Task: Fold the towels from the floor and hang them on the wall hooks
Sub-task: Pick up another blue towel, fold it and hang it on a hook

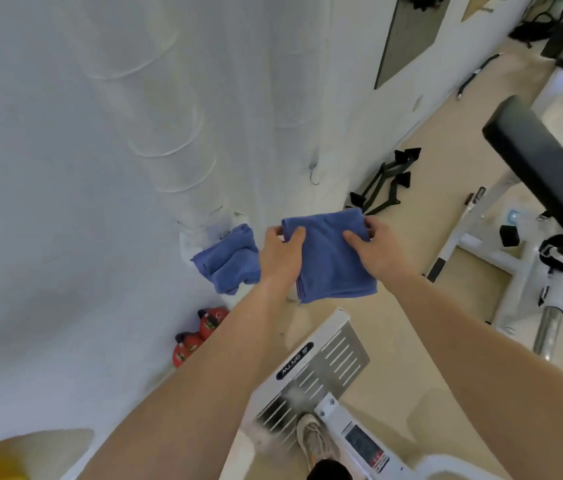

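Note:
I hold a folded blue towel in the air in front of the white wall. My left hand grips its upper left corner, thumb on the near face. My right hand grips its upper right corner the same way. The towel hangs down below both hands in several layers. A second folded blue towel hangs against the wall just left of my left hand. A bare metal wall hook sticks out of the wall above the held towel.
A white pipe runs down the wall on the left. Red kettlebells sit on the floor by the wall. A white footplate of a gym machine is under my arms, my shoe on it. A black padded bench stands to the right.

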The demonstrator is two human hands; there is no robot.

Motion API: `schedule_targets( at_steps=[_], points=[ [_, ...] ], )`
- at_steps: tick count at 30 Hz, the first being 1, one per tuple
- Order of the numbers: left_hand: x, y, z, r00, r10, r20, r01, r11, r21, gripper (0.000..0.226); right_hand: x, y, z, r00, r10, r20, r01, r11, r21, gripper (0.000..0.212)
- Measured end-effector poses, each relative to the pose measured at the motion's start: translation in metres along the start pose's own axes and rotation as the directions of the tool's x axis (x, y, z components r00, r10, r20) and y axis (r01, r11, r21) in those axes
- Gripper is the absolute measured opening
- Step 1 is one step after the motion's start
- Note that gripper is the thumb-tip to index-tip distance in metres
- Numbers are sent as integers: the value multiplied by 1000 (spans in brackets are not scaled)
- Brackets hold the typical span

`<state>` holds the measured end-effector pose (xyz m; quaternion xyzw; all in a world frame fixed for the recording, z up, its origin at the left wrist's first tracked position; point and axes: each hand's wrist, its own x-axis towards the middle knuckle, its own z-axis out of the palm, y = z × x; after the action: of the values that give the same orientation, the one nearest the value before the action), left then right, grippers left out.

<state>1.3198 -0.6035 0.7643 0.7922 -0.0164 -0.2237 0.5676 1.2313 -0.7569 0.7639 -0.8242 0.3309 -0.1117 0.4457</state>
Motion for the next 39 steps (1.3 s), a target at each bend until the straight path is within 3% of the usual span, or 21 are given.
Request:
schedule_targets(
  at_steps=[5, 9, 15, 21, 26, 31, 37, 39],
  points=[
    [100, 21, 52, 996, -24, -87, 20, 999, -47, 19, 138, 21, 7, 997, 7, 73, -10, 999, 44, 31],
    [157, 29, 75, 989, -50, -138, 27, 986, -163, 13, 223, 20, 20, 993, -95, 77, 92, 995, 50, 17],
    [208, 19, 88, 989, -72, -126, 31, 953, -301, 14, 299, 20, 34, 973, -182, 144, 172, 982, 84, 18],
    [235, 0, 95, 985, -21, -172, -31, 957, -290, 11, 329, 32, 46, 938, -238, 251, 205, 967, 150, 24],
    [243, -22, 101, 974, -109, -198, 45, 953, -301, 8, 329, 58, 61, 932, -206, 298, 227, 973, -38, 18],
    [245, -24, 104, 931, -364, -38, 301, 820, -487, 20, 323, 72, 72, 922, -8, 388, 7, 1000, 3, 19],
    [246, -19, 95, 929, -370, 21, 341, 830, -441, 29, 319, 55, 53, 901, -22, 433, -11, 997, 74, 29],
    [246, -17, 93, 931, -366, 20, 338, 837, -430, 30, 314, 51, 50, 870, 3, 493, -82, 987, 140, 24]
  ],
)
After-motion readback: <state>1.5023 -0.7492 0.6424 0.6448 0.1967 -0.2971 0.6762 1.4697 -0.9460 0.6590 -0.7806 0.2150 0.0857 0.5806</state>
